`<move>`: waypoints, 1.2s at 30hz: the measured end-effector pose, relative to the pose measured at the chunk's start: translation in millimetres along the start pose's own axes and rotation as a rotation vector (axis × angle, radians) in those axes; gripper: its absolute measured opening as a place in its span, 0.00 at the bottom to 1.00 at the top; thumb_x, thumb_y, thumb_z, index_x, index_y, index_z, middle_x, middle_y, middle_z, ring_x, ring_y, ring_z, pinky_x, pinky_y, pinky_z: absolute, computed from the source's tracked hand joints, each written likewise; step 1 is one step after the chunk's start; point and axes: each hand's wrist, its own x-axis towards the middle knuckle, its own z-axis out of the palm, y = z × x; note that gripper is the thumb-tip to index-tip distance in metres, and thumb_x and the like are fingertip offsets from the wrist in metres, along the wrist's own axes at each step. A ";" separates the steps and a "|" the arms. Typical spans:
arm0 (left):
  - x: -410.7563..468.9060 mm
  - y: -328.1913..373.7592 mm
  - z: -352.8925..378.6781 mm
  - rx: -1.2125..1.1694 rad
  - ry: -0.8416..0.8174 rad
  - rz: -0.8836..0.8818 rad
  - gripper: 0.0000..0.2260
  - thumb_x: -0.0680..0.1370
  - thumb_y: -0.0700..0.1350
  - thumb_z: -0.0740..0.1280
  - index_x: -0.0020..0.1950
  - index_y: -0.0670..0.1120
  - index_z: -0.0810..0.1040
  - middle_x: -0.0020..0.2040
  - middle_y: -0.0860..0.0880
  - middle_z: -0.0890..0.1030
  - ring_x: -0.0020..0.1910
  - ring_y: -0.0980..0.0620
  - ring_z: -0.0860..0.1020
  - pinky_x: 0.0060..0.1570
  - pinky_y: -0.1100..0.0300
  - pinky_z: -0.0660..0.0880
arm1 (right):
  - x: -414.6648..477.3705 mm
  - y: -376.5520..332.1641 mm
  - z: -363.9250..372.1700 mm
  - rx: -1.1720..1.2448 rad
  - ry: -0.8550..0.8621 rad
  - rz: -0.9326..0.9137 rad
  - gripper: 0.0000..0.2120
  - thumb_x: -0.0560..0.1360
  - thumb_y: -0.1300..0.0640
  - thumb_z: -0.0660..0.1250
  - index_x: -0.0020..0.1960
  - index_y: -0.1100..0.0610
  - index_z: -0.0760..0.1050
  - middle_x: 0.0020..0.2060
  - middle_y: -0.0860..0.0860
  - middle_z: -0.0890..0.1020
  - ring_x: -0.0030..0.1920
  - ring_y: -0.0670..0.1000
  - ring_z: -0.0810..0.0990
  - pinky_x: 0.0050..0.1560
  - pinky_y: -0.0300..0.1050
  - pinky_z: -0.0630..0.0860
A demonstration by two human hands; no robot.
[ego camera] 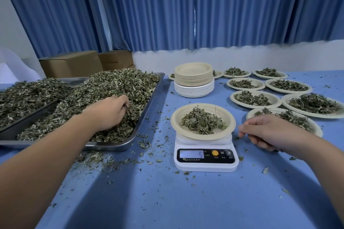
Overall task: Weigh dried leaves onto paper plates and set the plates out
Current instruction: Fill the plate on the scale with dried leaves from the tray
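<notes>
As tray (108, 146) brims with leaves (111, 87), plate (175, 120) heaped

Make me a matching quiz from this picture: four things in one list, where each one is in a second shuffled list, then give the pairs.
1. left hand
2. right hand
3. stack of empty plates
4. scale

A. behind the scale
B. under a plate of leaves
C. in the dried leaves on the tray, gripping some
D. right of the scale, holding nothing

Pairs: 1-C, 2-D, 3-A, 4-B
</notes>
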 end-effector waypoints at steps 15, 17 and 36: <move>1.2 26.7 -25.6 -0.180 0.326 0.028 0.15 0.83 0.53 0.55 0.39 0.48 0.67 0.31 0.47 0.75 0.29 0.49 0.74 0.27 0.58 0.65 | 2.3 1.1 0.0 -0.007 -0.013 -0.001 0.12 0.77 0.55 0.66 0.43 0.63 0.80 0.24 0.52 0.72 0.21 0.48 0.65 0.21 0.37 0.60; 2.2 39.6 -30.1 -0.273 0.362 0.050 0.15 0.83 0.53 0.55 0.39 0.47 0.69 0.31 0.47 0.76 0.29 0.49 0.74 0.27 0.58 0.64 | 1.9 0.6 -0.2 -0.012 -0.012 -0.001 0.12 0.77 0.54 0.66 0.43 0.63 0.81 0.24 0.52 0.72 0.21 0.48 0.65 0.20 0.37 0.60; 35.3 181.0 -36.4 -0.597 0.087 0.351 0.14 0.83 0.52 0.57 0.50 0.43 0.75 0.35 0.52 0.74 0.33 0.56 0.71 0.32 0.63 0.65 | 3.4 1.1 -2.6 -0.003 -0.024 -0.022 0.13 0.77 0.53 0.67 0.41 0.62 0.81 0.24 0.51 0.72 0.21 0.48 0.65 0.21 0.36 0.61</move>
